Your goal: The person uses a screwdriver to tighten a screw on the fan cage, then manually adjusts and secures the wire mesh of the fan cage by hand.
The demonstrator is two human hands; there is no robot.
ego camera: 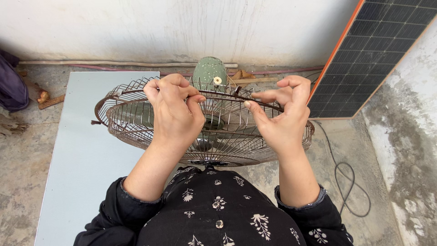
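Note:
A rusty round wire fan guard (123,119) lies in front of me, with the green motor housing (209,70) of the fan behind it. My left hand (175,114) pinches the dark rim band along the top of the guard. My right hand (282,114) grips the same band a little to the right, thumb and fingers curled over it. Fan blades show faintly through the wires.
A pale grey panel (77,164) lies on the concrete floor at left. A solar panel (373,54) with an orange edge leans against the wall at right. A dark cable (348,182) loops on the floor. Wood scraps (45,98) and dark cloth (11,86) lie at far left.

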